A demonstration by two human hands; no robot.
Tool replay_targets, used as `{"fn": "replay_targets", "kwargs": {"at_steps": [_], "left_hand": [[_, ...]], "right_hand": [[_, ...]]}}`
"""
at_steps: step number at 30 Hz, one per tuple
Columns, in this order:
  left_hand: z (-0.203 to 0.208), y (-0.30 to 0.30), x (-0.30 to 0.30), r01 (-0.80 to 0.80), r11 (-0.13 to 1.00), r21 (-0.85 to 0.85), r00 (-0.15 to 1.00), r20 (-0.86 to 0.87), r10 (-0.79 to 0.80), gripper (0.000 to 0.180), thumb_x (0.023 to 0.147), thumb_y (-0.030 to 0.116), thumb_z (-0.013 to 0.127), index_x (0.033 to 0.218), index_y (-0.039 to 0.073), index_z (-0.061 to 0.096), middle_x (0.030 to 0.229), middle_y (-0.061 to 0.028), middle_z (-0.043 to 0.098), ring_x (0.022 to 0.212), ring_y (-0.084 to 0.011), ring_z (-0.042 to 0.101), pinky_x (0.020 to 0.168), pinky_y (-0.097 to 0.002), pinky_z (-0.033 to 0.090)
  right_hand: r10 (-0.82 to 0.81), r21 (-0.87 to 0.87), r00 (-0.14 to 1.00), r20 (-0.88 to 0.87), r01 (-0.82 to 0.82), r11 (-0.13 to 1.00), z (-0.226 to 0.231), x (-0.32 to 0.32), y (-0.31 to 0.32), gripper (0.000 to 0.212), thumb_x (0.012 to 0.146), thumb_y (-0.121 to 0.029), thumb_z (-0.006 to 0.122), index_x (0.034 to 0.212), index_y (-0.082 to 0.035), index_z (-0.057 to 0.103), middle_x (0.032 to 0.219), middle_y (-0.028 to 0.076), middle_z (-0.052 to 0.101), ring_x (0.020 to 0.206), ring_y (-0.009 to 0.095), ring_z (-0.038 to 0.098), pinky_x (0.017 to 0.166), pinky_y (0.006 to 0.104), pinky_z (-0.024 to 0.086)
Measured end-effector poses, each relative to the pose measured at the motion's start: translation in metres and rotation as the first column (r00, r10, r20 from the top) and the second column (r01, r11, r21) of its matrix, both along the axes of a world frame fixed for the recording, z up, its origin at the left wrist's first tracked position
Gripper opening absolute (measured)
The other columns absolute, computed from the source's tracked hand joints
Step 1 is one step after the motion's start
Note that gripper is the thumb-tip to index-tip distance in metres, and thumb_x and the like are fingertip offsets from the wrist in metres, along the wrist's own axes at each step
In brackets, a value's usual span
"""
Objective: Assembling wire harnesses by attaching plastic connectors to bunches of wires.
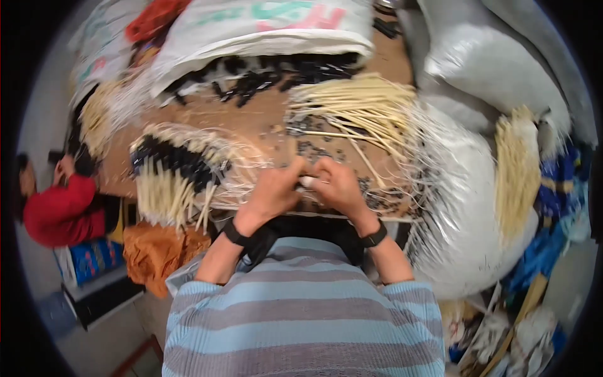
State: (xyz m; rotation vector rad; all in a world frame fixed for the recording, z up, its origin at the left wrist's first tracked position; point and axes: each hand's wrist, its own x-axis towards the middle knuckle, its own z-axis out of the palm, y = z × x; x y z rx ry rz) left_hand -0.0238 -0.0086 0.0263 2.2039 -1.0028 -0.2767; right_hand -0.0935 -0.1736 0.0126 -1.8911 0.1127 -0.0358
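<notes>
Close together at the near edge of the table, my left hand (274,190) and my right hand (340,188) both have their fingers pinched, almost meeting. A small white bit (307,181) shows between the fingertips; whether it is a held piece or a finger wrapping I cannot tell. Left of my hands lies a bundle of pale sticks (164,193) with black sleeves (179,162) and thin white strings. Beyond my right hand is a pile of bare pale yellow sticks (361,103), strings trailing to the right. Small dark bits (314,151) are scattered between the piles.
At the far side a white woven sack (264,31) spills black tubes (251,81) onto the brown table (210,112). Large pale sacks (468,207) crowd the right, one bearing another stick bundle (516,173). A person in a red sleeve (63,213) sits at left, near an orange bag (157,251).
</notes>
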Motion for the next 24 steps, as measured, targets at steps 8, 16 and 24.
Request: {"fn": "replay_targets", "kwargs": {"at_steps": [8,16,24], "left_hand": [[0.018,0.038,0.018,-0.206,0.972,-0.114,0.958,0.178,0.224,0.035,0.070,0.008,0.064,0.105,0.012,0.062,0.076,-0.0144,0.065,0.069,-0.0336,0.063,0.059,-0.0417,0.049],[0.041,0.134,0.065,-0.619,0.768,-0.167,0.511,0.656,0.555,0.037,0.064,0.009,0.069,0.101,0.010,0.063,0.102,-0.0035,0.059,0.109,-0.0244,0.050,0.105,-0.0491,0.023],[0.014,0.147,0.064,-0.672,0.725,-0.149,0.461,0.683,0.567,0.047,0.060,0.009,0.073,0.105,0.014,0.062,0.118,-0.0034,0.053,0.119,-0.0245,0.044,0.105,-0.0517,0.021]], "right_hand": [[-0.083,-0.368,0.871,0.484,0.289,0.884,0.024,0.004,0.007,0.042,0.084,-0.003,0.065,0.125,-0.006,0.060,0.087,0.007,0.067,0.069,0.014,0.060,0.058,0.0254,0.045],[0.157,-0.563,0.889,0.431,0.128,0.817,0.022,0.019,0.040,0.026,0.077,-0.011,0.069,0.101,-0.002,0.067,0.102,0.011,0.066,0.086,0.030,0.061,0.077,0.0387,0.046],[0.283,-0.516,0.932,0.225,-0.132,0.846,0.007,0.014,0.068,0.025,0.077,-0.012,0.068,0.100,-0.004,0.067,0.103,0.009,0.066,0.085,0.030,0.059,0.081,0.0365,0.043]]}}
